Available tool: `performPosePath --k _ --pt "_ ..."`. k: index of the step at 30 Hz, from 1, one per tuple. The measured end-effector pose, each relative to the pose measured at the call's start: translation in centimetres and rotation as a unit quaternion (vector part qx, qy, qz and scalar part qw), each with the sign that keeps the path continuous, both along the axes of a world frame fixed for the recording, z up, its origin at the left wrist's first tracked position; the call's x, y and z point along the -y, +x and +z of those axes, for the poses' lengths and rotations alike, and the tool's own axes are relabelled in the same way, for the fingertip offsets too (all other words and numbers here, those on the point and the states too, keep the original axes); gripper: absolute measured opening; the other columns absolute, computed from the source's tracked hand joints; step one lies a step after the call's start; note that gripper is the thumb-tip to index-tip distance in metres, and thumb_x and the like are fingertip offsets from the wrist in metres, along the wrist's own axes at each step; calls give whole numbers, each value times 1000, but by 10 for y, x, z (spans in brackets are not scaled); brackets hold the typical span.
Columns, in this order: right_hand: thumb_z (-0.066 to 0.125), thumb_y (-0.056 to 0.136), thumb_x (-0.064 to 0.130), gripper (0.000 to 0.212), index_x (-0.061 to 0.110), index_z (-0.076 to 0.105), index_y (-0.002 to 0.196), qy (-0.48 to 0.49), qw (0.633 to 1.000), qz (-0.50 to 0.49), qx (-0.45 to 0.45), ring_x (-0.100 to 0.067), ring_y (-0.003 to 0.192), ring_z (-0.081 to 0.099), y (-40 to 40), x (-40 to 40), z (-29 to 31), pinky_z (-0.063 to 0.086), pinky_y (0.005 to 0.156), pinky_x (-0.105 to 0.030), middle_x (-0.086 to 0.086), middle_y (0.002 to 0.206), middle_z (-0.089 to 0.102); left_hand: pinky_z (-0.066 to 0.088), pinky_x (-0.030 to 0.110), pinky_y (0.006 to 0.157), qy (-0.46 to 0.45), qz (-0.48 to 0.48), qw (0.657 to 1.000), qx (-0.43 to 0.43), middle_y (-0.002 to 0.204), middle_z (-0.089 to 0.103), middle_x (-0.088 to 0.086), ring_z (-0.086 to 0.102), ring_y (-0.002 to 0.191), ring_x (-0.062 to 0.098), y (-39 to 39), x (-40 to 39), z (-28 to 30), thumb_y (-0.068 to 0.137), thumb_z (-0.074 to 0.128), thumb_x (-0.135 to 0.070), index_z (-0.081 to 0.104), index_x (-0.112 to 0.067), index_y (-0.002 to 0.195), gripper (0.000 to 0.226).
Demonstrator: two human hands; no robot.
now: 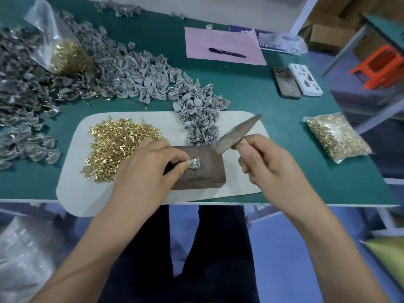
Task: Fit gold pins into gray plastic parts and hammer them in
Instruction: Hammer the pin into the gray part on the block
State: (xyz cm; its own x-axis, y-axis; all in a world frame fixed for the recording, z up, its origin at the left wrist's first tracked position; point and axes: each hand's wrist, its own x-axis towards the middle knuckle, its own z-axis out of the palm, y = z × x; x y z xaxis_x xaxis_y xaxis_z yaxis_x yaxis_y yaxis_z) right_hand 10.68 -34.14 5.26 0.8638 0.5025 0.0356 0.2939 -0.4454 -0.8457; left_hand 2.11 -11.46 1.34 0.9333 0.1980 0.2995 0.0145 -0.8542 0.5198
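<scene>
No text can be read with certainty. A blue sheet (265, 38) near the table's far edge, partly under the pink paper (223, 45), bears white lettering too blurred to make out. The white phone case (305, 79) shows dark markings, also illegible.

The blurred flat metal striking tool (237, 133) hides its handle inside the right hand (265, 161); left fingers (175, 155) partly cover the small gray plastic part (194, 164).

Gold pins (118, 147) heaped left of the pinched gray part (194, 164) — dark brown block (203, 173) beneath, white mat (91, 193), teal table (273, 127).
</scene>
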Motion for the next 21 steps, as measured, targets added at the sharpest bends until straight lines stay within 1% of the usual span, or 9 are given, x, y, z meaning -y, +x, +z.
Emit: performPosePath --k 2,4,7,9,12,14,16,18,21 --pt "46 103 46 12 39 54 97 -104 990 21 97 -5 69 53 -8 -6 1 39 61 -26 18 82 64 40 30 57 -3 1 1000 3 78 53 -18 42 85 8 0 -1 0 87 72 -40 73 -36 92 6" --pt "42 99 54 16 44 51 108 -192 964 -5 184 -8 79 55 -13 -13 2 46 64 -32 23 86 64 42 31 57 -7 2 1000 5 78 54 -18 42 85 8 0 -1 -1 86 73 -39 74 -35 92 7" --pt "40 100 55 26 43 58 113 -181 944 -62 269 -13 84 52 -20 -21 5 39 54 -24 19 74 61 47 36 59 -17 0 1000 11 77 58 -18 45 85 11 1 -2 -1 85 75 -40 76 -36 91 7" --pt "45 101 49 28 38 65 117 -153 934 -94 307 -13 84 56 -28 -28 3 35 51 -26 17 83 68 47 35 58 -12 1 1000 13 77 61 -21 46 84 12 1 -4 0 83 76 -43 77 -38 89 8" --pt "51 104 41 25 33 67 121 -168 940 -68 288 -22 77 68 -41 -38 -8 53 58 -37 7 93 74 43 30 53 2 10 1000 15 77 63 -24 47 84 12 1 -6 1 79 80 -42 79 -39 89 11" --pt "52 103 41 24 33 68 119 -177 934 -78 300 -24 74 69 -41 -37 -9 53 55 -38 8 91 74 40 25 53 7 15 1000 15 76 63 -25 47 85 11 1 -6 2 78 80 -44 79 -40 88 12" --pt "53 101 41 24 33 68 118 -134 928 -126 324 -15 76 66 -39 -34 -7 50 54 -32 10 91 74 36 21 52 8 14 1000 16 75 63 -25 47 84 11 1 -6 2 77 79 -47 78 -42 87 11" --pt "51 101 40 25 32 67 119 -109 931 -133 320 -14 79 64 -41 -36 -8 48 55 -32 9 92 73 34 20 51 12 15 1000 18 75 63 -25 47 84 11 1 -6 1 77 79 -47 78 -42 87 11" --pt "47 101 45 27 38 65 119 -191 935 -79 287 -21 73 67 -44 -40 -9 51 54 -36 8 86 72 35 22 50 12 17 1000 19 76 64 -24 48 83 12 1 -6 0 77 79 -45 79 -40 89 13"
